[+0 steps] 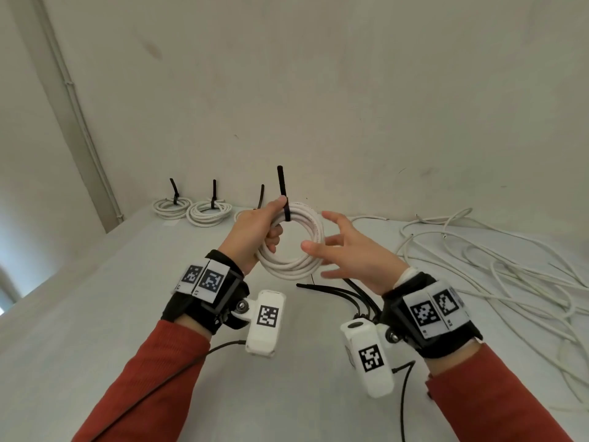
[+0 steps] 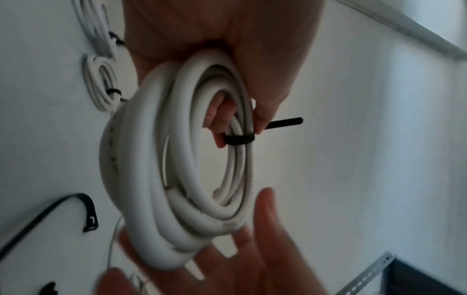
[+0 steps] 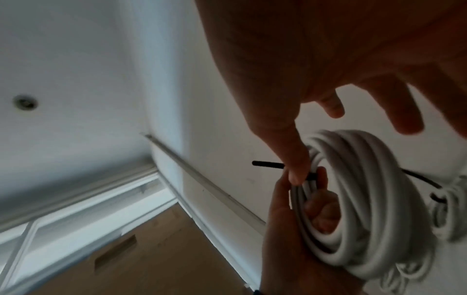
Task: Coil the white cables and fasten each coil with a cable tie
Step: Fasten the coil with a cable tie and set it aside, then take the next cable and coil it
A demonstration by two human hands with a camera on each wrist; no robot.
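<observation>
My left hand point(image 1: 266, 226) holds a white cable coil point(image 1: 294, 266) upright above the table, fingers curled through its upper left. A black cable tie point(image 1: 282, 189) is wrapped round the coil right beside the left thumb, and its tail sticks straight up. My right hand point(image 1: 334, 250) hovers at the coil's right side with fingers spread and holds nothing. In the left wrist view the tie point(image 2: 240, 139) bands the coil point(image 2: 141, 179), with the right hand's palm point(image 2: 265, 249) below it. In the right wrist view the coil point(image 3: 366, 199) sits in the left hand point(image 3: 283, 239).
Two tied coils point(image 1: 169, 207) point(image 1: 207, 212) lie at the table's back left, and a third point(image 1: 242, 215) is partly hidden behind my left hand. Loose white cables point(image 1: 494, 260) sprawl across the right side. Spare black ties point(image 1: 334, 293) lie under my right wrist. A wall stands close behind.
</observation>
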